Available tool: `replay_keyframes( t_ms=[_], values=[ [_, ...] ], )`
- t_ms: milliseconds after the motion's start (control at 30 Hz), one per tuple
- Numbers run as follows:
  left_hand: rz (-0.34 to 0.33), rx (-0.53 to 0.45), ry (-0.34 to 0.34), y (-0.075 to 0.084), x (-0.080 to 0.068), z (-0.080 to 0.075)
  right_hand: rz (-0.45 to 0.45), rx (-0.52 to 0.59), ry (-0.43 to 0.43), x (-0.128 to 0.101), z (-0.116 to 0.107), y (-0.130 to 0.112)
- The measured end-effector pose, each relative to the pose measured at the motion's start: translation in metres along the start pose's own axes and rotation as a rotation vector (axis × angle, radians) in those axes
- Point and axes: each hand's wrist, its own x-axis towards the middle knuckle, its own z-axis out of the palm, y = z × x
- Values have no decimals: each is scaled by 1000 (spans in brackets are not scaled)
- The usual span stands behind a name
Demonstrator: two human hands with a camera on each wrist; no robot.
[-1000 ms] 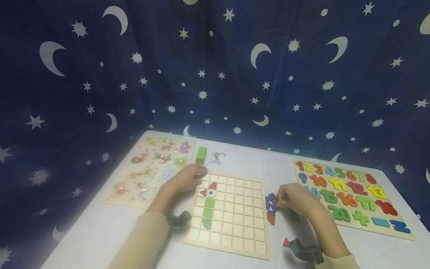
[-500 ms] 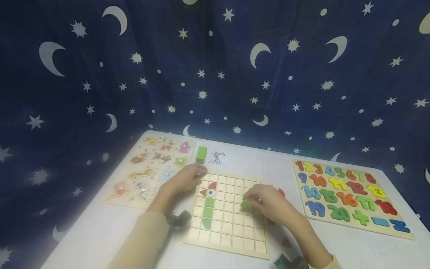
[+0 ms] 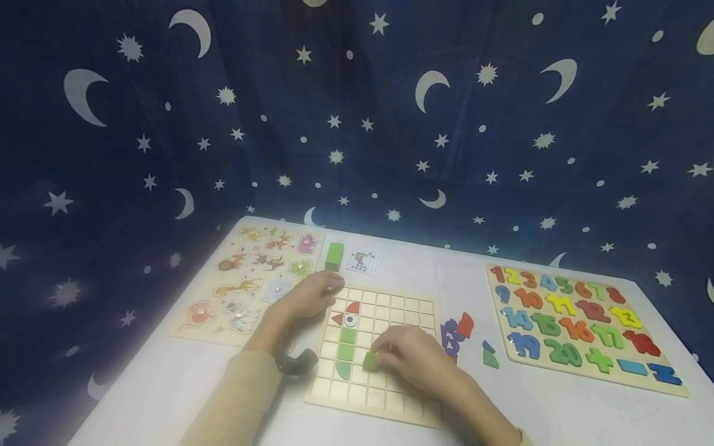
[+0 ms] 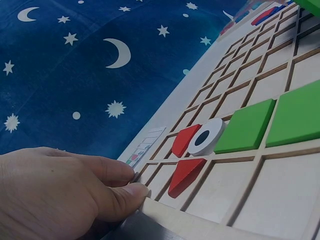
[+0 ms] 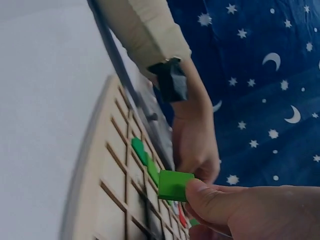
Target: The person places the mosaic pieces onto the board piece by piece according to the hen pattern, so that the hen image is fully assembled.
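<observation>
My right hand (image 3: 415, 359) pinches a green square tile (image 5: 175, 186) between thumb and fingers, above the lower middle of a wooden grid board (image 3: 411, 305). At the board's far left corner, my left hand (image 3: 309, 294) grips the edge with thumb and forefinger. One column near the left holds a red curved tile (image 3: 353, 307), a white eye tile (image 4: 206, 137), two green squares (image 3: 347, 336) and a green rounded tile (image 3: 343, 371). A red triangle (image 4: 186, 176) lies beside the eye. The right hand and forearm hide part of the board.
Behind the board lie a picture card (image 3: 364, 262) and a green block (image 3: 334, 255). Loose purple tiles (image 3: 450, 334), a red tile (image 3: 465, 325) and a green tile (image 3: 490, 359) lie at its right. An animal puzzle (image 3: 262, 260) stands left, a number puzzle (image 3: 591, 375) right.
The right hand has moved left from the loose tiles at the board's right side to over the board, carrying the green square tile. The left hand has stayed at the corner.
</observation>
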Motion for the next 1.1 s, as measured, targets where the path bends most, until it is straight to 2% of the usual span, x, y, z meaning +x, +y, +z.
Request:
replay_keyframes(
  t_ms=[100,367,1000,1100],
  values=[
    [-10,-5,1,0,0,1,14,10,-3,0,7,-2],
    [-8,-16,2,0,1,0,-35,5,18,0,21,-4],
    [-24,-10,1,1,1,0,-24,-59,2,0,28,-11],
    [-22,-9,2,1,1,0,-52,-93,20,-1,29,-11]
  ],
)
